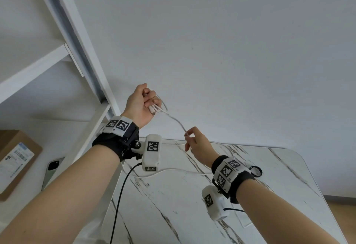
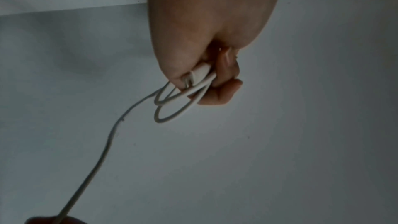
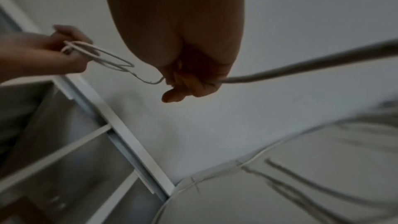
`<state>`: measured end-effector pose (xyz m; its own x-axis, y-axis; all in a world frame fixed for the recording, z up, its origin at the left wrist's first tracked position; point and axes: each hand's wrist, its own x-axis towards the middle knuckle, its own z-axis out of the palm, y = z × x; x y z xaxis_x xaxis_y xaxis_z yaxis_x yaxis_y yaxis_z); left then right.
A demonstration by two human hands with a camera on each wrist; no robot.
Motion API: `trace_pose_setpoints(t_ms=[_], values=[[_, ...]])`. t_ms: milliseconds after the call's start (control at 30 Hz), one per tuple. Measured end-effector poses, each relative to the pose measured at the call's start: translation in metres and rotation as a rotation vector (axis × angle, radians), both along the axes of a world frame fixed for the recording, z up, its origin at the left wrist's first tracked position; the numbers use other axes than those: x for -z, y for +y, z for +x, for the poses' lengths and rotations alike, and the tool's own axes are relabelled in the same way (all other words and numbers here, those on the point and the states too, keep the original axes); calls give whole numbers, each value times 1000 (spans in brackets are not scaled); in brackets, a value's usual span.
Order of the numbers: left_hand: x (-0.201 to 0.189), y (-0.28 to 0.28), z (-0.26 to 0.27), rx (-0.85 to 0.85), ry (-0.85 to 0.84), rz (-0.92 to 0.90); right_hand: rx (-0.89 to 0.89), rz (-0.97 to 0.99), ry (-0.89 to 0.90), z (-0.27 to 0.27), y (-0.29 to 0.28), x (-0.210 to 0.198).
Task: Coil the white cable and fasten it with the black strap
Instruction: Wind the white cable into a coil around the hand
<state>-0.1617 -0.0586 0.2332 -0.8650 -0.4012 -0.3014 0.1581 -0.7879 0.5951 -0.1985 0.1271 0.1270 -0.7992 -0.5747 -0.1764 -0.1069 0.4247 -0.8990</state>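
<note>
My left hand (image 1: 143,102) is raised above the table's far left corner and grips the white cable's plug end with a couple of small loops (image 2: 172,106). From there the white cable (image 1: 176,121) runs down to my right hand (image 1: 192,141), which pinches it between thumb and fingers (image 3: 189,84). The rest of the cable (image 1: 173,170) trails slack across the marble table (image 1: 279,186). The black strap (image 1: 257,171) lies as a small ring on the table just beyond my right wrist.
A white shelf frame (image 1: 81,51) stands at the left against the wall. A cardboard box (image 1: 15,159) and a phone (image 1: 52,172) lie on the lower surface left of the table. A black wire (image 1: 121,195) hangs from my left wrist camera.
</note>
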Motion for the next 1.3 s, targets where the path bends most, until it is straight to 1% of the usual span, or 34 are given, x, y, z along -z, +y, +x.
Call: trace_pose_setpoints(t_ms=[100, 200, 300, 367, 500, 667, 800, 867, 1033, 1200, 1300], values=[[5, -2, -1, 5, -43, -69, -146, 168, 192, -2, 5, -1], [11, -2, -1, 23, -69, -105, -250, 303, 344, -1, 7, -11], [16, 1, -4, 47, -103, -141, -360, 397, 484, 2, 7, -26], [18, 4, -5, 67, -144, -219, -421, 406, 522, 3, 6, -36], [24, 11, -5, 153, -204, -396, -455, 332, 508, 6, 5, -53], [34, 18, 0, 273, -257, -506, -450, 275, 533, 6, 5, -71], [39, 28, 4, 402, -322, -662, -401, 248, 546, 1, 7, -78], [41, 33, 7, 472, -351, -700, -362, 211, 532, -3, 9, -80], [44, 38, 12, 615, -354, -657, -343, 40, 436, -11, 12, -86], [40, 39, 16, 776, -360, -533, -246, -24, 394, -22, 14, -86], [38, 39, 18, 865, -363, -489, -205, -38, 382, -29, 16, -80]])
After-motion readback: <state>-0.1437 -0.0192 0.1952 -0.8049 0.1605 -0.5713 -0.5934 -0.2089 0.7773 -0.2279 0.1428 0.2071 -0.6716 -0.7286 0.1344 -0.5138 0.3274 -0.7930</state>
